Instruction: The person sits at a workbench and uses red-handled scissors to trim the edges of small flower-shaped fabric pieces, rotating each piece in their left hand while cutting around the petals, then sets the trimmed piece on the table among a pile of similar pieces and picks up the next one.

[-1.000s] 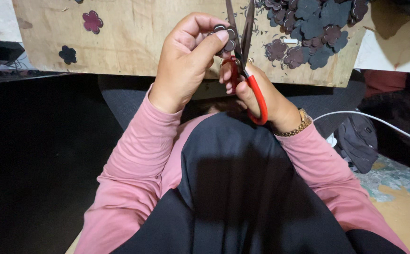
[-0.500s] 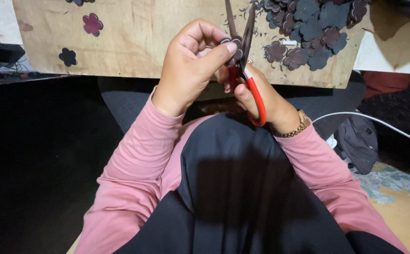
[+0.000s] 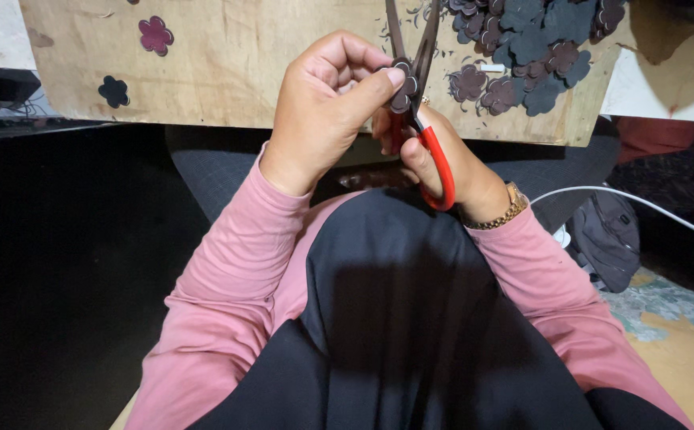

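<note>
— Flower cut-out [image 3: 402,86], the small dark one: where is it?

— Pinched between the thumb and fingertips of the left hand [image 3: 323,111], held up in front of the bench [image 3: 227,72] edge. It sits right between the blades of the scissors [image 3: 420,103], which stand parted in a narrow V pointing up and away from the body.

— And the left hand's grip?

— Curled closed on the flower piece, thumb pressed on its face, the other fingers folded behind.

— The right hand?

— The right hand [image 3: 450,163] is closed around the red scissor handles, fingers through the loop, just below and touching the left. A gold wristwatch [image 3: 500,213] circles that wrist. Both arms wear pink sleeves [image 3: 227,279], over a black lap.

— What lies beyond the hands?

— On the plywood bench, to the right, a pile of cut flower shapes [image 3: 534,48] in dark brown and blue-grey. Well to the left lie a single maroon flower [image 3: 156,34] and a dark blue flower [image 3: 113,91]. At the far right, a grey bag [image 3: 606,239] rests on the floor with a white cable [image 3: 642,205] running over it.
</note>
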A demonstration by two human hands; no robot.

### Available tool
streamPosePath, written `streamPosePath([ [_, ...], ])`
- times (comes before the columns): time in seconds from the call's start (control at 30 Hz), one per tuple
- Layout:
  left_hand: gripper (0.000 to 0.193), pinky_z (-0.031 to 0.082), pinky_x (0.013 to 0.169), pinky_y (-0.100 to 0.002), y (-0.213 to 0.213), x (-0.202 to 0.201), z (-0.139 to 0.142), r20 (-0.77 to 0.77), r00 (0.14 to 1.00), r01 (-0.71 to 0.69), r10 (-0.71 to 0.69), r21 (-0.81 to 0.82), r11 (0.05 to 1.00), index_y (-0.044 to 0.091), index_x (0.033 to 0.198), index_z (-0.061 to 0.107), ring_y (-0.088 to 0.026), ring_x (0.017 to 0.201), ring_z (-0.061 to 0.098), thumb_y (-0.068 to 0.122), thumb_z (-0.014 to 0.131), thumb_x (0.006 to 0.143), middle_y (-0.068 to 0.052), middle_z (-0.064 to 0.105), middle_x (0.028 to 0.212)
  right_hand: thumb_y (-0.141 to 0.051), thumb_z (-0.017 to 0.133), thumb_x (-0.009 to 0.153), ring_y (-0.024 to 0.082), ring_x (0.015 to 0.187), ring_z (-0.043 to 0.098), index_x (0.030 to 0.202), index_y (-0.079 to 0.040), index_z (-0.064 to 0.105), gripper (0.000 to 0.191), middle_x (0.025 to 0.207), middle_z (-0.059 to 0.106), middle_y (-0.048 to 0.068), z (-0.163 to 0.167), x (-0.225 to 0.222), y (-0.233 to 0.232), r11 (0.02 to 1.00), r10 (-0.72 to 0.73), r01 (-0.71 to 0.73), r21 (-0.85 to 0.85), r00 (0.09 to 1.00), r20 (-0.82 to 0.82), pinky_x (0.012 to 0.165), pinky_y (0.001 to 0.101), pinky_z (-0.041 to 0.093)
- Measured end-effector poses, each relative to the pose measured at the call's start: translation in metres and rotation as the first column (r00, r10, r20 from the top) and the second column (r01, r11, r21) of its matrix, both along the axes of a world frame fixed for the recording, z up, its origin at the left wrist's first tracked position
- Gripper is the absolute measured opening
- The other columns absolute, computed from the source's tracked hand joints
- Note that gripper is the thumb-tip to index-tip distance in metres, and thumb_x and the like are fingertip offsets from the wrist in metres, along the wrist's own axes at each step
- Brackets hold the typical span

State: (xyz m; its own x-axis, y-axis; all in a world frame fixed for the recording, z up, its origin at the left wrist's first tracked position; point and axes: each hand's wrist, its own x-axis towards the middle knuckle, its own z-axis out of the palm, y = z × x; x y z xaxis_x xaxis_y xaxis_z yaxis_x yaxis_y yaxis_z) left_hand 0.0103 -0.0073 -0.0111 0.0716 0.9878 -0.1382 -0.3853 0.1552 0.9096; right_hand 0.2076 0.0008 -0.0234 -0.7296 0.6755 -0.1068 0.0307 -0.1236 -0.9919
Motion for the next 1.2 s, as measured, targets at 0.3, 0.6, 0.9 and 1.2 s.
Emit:
streamPosePath([
  [0.3, 0.011, 0.054, 0.063, -0.023, -0.001, 0.001, 0.002, 0.054, 0.999, -0.008, 0.010, -0.022, 1.000, -0.001, 0.108, 0.061, -0.009, 0.071, 0.066, 0.001, 0.071, 0.102, -0.007, 0.071, 0.090, -0.080, 0.043, 0.102, 0.012, 0.087, 0.051, 0.116, -0.002, 0.053, 0.079, 0.097, 0.053, 0.003, -0.008, -0.004, -0.001, 0.990, -0.053, 0.058, 0.130, 0.998, -0.043, 0.078, 0.0259, 0.044],
  [0.6, 0.010, 0.052, 0.062, -0.022, -0.001, 0.003, -0.001, 0.058, 0.998, -0.021, 0.021, 0.006, 1.000, 0.000, 0.106, 0.061, -0.008, 0.070, 0.063, 0.000, 0.070, 0.102, -0.006, 0.070, 0.089, -0.078, 0.041, 0.102, 0.013, 0.092, 0.052, 0.120, -0.001, 0.051, 0.079, 0.102, 0.053, 0.004, -0.013, -0.006, -0.004, 0.983, -0.078, 0.085, 0.161, 0.996, -0.051, 0.083, 0.0275, 0.047],
  [0.9, 0.011, 0.052, 0.064, -0.022, 0.000, 0.005, -0.004, 0.070, 0.997, -0.037, 0.036, 0.006, 0.999, 0.001, 0.105, 0.061, -0.007, 0.071, 0.063, 0.000, 0.071, 0.101, -0.005, 0.069, 0.087, -0.076, 0.042, 0.103, 0.012, 0.085, 0.052, 0.111, -0.003, 0.050, 0.074, 0.097, 0.052, 0.003, -0.019, -0.007, -0.007, 0.986, -0.124, 0.126, 0.111, 0.992, -0.022, 0.076, 0.0271, 0.047],
  [1.2, 0.010, 0.053, 0.073, -0.020, 0.002, 0.002, -0.004, -0.009, 0.998, -0.058, 0.058, 0.022, 0.998, 0.001, 0.105, 0.063, -0.006, 0.081, 0.064, 0.000, 0.072, 0.101, -0.004, 0.070, 0.092, -0.075, 0.045, 0.103, 0.011, 0.082, 0.051, 0.107, -0.005, 0.051, 0.071, 0.094, 0.052, 0.002, -0.019, -0.005, -0.006, 0.988, -0.122, 0.124, 0.091, 0.992, -0.022, 0.074, 0.0251, 0.046],
])
